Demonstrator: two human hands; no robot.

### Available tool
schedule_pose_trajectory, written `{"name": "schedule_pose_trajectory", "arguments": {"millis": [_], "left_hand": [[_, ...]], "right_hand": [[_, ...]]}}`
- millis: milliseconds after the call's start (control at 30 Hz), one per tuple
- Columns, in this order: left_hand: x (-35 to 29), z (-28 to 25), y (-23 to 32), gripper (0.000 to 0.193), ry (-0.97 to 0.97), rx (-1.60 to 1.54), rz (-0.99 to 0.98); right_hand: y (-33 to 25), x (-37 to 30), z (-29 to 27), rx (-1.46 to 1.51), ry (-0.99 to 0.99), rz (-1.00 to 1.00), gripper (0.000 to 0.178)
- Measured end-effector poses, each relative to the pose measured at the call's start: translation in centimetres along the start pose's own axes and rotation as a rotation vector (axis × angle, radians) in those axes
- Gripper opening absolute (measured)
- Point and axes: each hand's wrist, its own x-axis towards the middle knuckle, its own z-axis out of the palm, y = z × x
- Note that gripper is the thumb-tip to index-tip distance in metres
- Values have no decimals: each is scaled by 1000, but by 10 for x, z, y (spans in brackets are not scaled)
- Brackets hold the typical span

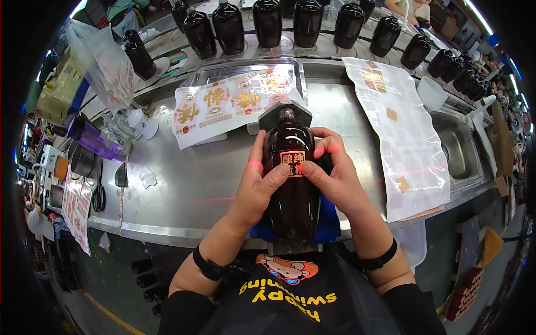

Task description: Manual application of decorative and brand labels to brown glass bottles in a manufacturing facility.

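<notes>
A dark glossy bottle (pixel 293 206) lies in front of me with its neck pointing away, framed by a dark angular holder (pixel 303 114). Under its near end is a blue cloth (pixel 330 220). On the bottle's upper face sits a small gold-edged label (pixel 293 158). My left hand (pixel 258 181) wraps the bottle's left side, its thumb on the label's lower left. From the right, my right hand (pixel 335 170) grips the other side, thumb at the label's lower right edge. Red light lines cross both hands. The bottle's underside is hidden.
A sheet of gold-and-red labels (pixel 215 103) rests over a metal tray (pixel 296 67). At right, a white backing sheet (pixel 396 139) carries a few gold labels beside a sink (pixel 460 151). Dark bottles (pixel 268 25) line a conveyor behind. Plastic bag (pixel 103 67) and purple container (pixel 95 139) stand left.
</notes>
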Motion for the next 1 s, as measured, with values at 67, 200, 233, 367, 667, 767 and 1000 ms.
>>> {"name": "schedule_pose_trajectory", "arguments": {"millis": [67,200,233,367,667,767,1000], "left_hand": [[0,0,0,87,10,-14,-5],[1,-3,-3,87,-7,-3,0],[1,-4,-3,87,-8,7,-2],[2,-2,-3,88,8,37,7],[1,7,-6,87,72,30,-8],[2,2,-7,85,93,73,8],[-6,-7,-10,75,55,-28,25]], "right_hand": [[-2,0,1,-14,1,32,36],[0,1,1,-4,5,19,36],[0,2,1,-4,5,18,36],[2,3,-1,-5,9,-8,36],[-36,17,-21,-317,147,-346,45],[-71,38,-28,-418,-145,-71,34],[-84,42,-11,-840,-421,-736,14]]}}
